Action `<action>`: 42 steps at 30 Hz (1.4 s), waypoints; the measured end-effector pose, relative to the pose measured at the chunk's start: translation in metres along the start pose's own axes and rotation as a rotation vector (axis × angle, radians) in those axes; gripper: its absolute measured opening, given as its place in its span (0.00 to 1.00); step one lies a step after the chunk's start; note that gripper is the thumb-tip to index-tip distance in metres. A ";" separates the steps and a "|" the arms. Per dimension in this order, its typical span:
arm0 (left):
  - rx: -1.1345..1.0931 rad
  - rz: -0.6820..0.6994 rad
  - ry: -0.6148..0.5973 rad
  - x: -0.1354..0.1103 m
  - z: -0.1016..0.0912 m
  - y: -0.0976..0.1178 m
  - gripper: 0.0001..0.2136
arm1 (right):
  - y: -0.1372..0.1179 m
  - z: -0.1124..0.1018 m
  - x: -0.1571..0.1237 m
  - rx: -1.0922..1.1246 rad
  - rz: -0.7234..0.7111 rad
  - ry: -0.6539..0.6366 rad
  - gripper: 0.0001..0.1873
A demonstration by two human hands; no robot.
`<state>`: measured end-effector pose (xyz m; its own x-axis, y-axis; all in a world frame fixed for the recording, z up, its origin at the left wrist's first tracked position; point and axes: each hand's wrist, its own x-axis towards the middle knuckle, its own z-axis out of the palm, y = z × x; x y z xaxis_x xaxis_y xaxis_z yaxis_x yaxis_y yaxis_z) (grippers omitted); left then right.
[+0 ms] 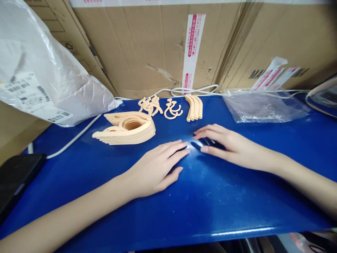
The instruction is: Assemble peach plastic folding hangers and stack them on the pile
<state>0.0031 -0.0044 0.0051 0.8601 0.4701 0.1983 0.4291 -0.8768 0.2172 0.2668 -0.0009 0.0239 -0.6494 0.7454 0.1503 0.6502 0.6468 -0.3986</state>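
Note:
My left hand [160, 167] rests palm down on the blue table [168, 225], fingers stretched out and holding nothing. Facing it, my right hand [223, 142] has its thumb and fingers apart, also with nothing in it. Beyond the left hand lies a stack of cream plastic pieces [126, 135] with curved arms and a round opening. Behind them sit a small pile of cream hooks [150, 105], a few more loose hooks [173, 109] and a row of curved cream bars [194, 108], which is nearest my right hand.
Cardboard boxes [147, 45] stand along the back edge. A white plastic parcel [58, 77] leans at the left, above a black phone [18, 182]. A white cable [76, 137] runs across the table. A clear plastic bag [263, 107] lies at the back right.

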 end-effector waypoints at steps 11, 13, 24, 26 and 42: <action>-0.008 0.000 0.043 0.025 0.007 -0.009 0.16 | 0.067 -0.018 0.040 -0.188 0.269 0.277 0.19; -0.012 0.008 0.044 0.026 0.007 -0.010 0.16 | 0.075 -0.014 0.052 -0.160 0.300 0.297 0.21; -0.025 0.012 0.039 0.023 0.007 -0.010 0.17 | 0.086 0.000 0.073 -0.164 0.390 0.338 0.21; -0.029 0.014 0.041 0.023 0.007 -0.010 0.17 | 0.082 0.000 0.072 -0.169 0.403 0.345 0.22; -0.037 0.004 0.036 0.023 0.006 -0.010 0.17 | 0.058 -0.007 0.104 -0.332 0.669 0.277 0.29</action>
<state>0.0207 0.0147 0.0017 0.8509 0.4707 0.2333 0.4148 -0.8745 0.2514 0.2398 0.1152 0.0229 0.0133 0.9774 0.2109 0.9794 0.0298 -0.1998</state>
